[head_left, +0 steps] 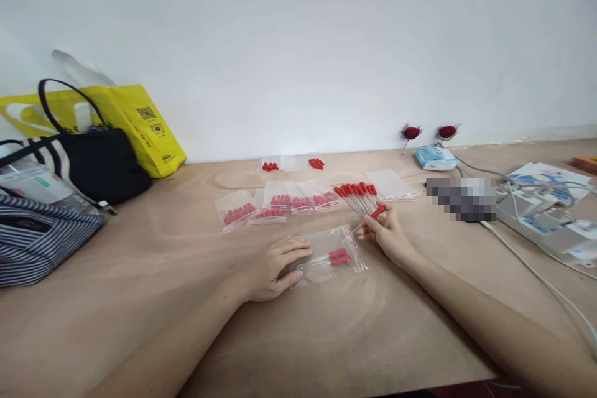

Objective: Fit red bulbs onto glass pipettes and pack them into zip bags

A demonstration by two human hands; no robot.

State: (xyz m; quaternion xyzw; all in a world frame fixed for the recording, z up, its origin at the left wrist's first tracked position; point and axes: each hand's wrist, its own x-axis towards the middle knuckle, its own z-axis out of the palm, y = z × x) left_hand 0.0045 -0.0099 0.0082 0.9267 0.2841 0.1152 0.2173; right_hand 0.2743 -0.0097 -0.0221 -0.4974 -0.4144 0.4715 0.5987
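Observation:
My left hand [278,267] rests on the left end of a clear zip bag [321,240], fingers apart, thumb and fingertips on the plastic. Inside that bag lie red-capped droppers [339,256] with their thin clear stems toward my left hand. My right hand [383,235], just right of the bag's red-lined opening, pinches a single red-capped dropper [379,211], its stem pointing down-left toward the opening. Behind it, several loose red-capped droppers [355,190] lie fanned out on the table.
Filled bags [280,201] lie in a row behind my hands, with flat bags [389,184] to their right. Bags and a yellow bag [149,130] stand left. At right are a tissue pack [436,158], a power strip [541,224], cables and a blurred object. The wooden table [364,336] meets a wall.

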